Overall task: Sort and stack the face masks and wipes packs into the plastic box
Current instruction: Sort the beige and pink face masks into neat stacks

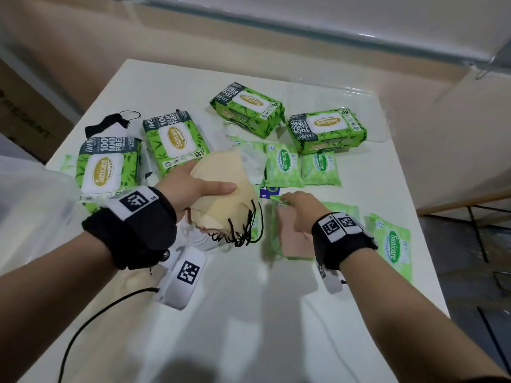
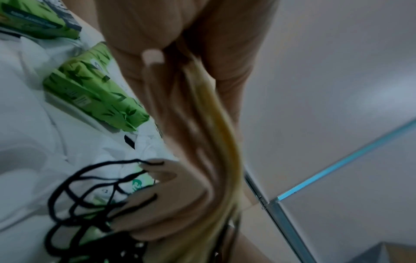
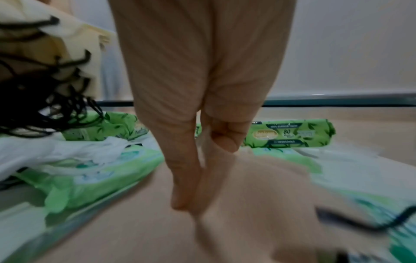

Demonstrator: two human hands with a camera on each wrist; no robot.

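On the white desk [image 1: 249, 313] wipes packs are lying scattered. The left hand [image 1: 190, 186] is gripping a stack of beige masks [image 1: 221, 189]; the right hand [image 1: 301, 208], fingers [image 3: 186, 186] together, is pressing another mask [image 1: 294, 239]. Gathering masks, likely; next, slide it off and add it.

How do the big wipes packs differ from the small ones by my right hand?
The big wipes packs are thick blocks in dark leafy green with a white lid flap and a gold oval logo; the small wipes packs are flat, pale green pouches with a green oval logo. The big ones are marked 80, the small ones 15. Both carry the same brand name and lie loose on the white table.
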